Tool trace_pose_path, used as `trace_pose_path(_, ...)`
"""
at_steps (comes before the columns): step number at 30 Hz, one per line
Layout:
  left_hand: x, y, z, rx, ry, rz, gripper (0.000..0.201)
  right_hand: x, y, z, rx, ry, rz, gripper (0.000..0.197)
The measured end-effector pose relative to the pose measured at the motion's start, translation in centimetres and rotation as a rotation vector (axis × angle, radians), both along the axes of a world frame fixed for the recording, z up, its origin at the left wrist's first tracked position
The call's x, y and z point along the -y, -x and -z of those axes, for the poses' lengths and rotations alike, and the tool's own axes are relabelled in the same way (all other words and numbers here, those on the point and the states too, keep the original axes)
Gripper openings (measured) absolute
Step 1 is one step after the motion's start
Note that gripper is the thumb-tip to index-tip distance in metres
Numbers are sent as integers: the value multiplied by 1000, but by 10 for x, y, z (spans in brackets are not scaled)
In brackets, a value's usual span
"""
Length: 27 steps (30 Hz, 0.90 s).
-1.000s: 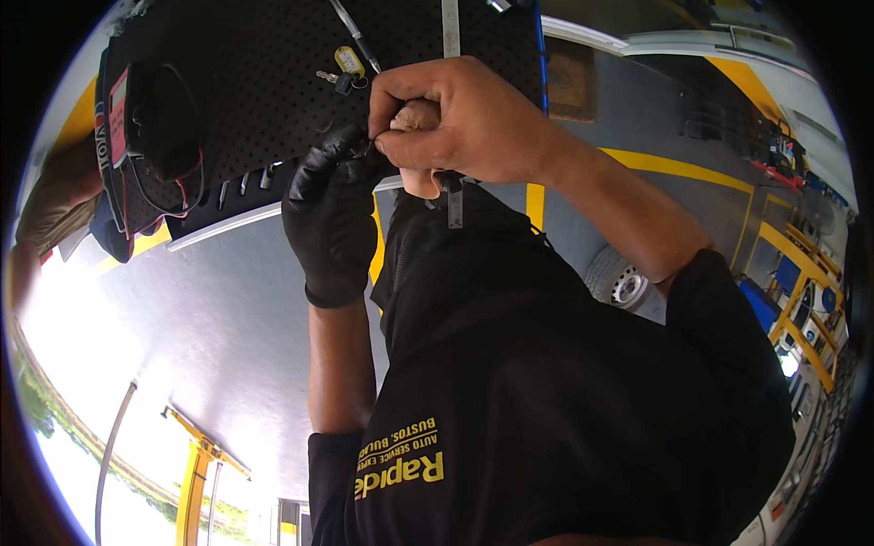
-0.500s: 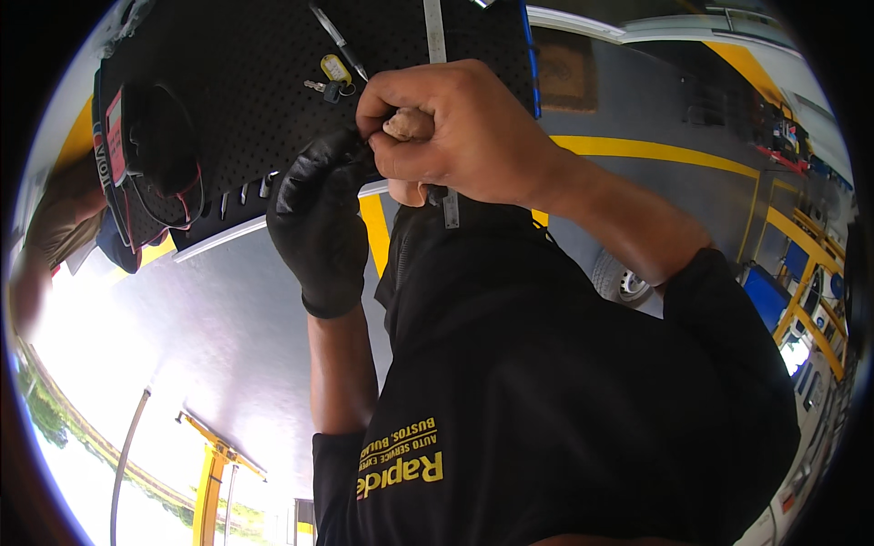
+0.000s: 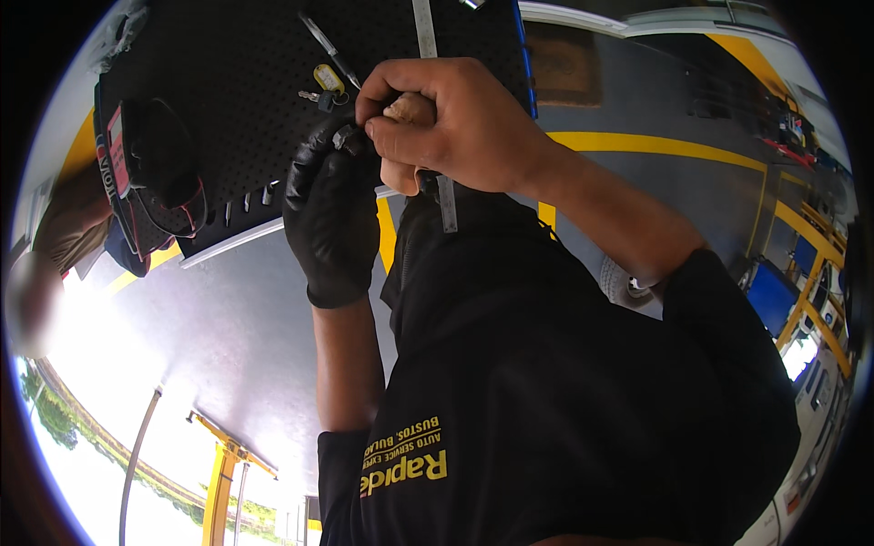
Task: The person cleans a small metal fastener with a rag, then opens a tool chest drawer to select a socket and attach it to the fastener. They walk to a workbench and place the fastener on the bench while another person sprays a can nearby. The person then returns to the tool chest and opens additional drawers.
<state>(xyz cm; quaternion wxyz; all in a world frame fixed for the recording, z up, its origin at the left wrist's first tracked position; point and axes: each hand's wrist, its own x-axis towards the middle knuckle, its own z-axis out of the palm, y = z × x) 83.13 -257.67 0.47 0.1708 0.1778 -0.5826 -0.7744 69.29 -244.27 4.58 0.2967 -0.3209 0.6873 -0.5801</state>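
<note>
My left hand (image 3: 332,214) wears a black glove. Its fingertips are closed on a small grey metal piece (image 3: 342,138). Bare and curled, my right hand (image 3: 437,123) almost meets the glove, thumb and forefinger pinched together; what they grip is hidden. A pale rounded lump (image 3: 407,109) shows within its curl, and I cannot tell whether it is a fingertip. Beneath this hand runs a steel ruler-like bar (image 3: 426,32), its near end past the table edge, with a black part (image 3: 428,182) beside it. A silver pen-like tool (image 3: 328,47) and keys with a yellow tag (image 3: 327,84) lie just beyond.
The black perforated tabletop (image 3: 241,55) ends in a pale front edge. At its left stands a red-and-black device (image 3: 118,150) with cables, near another person's arm (image 3: 77,209). Several small tools (image 3: 246,200) sit along the edge. A wheel (image 3: 624,287) is on the floor at right.
My gloved hand has turned and opened out slightly, so the grey metal piece now shows at its fingertips. The right hand keeps its curl. The whole view has shifted a little.
</note>
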Motion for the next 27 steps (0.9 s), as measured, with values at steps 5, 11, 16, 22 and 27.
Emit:
trace_pose_path(5, 2, 2, -8, 9, -354, -39, 27, -4, 2, -6, -259, -62, -78, 20)
trace_pose_path(11, 12, -2, -12, 49, -189, 73, 25, -8, 6, -12, -660, -137, -116, 19)
trace_pose_path(16, 8, -2, -13, 64, -232, 46, 25, -9, 6, -11, -698, -73, -110, 18)
trace_pose_path(22, 4, 1, -10, 108, -266, -1, 23, -5, 1, -1, -909, 32, 29, 19)
trace_pose_path(27, 5, 5, -4, 121, -177, 25, 24, -2, 7, 9, -825, 43, 45, 17)
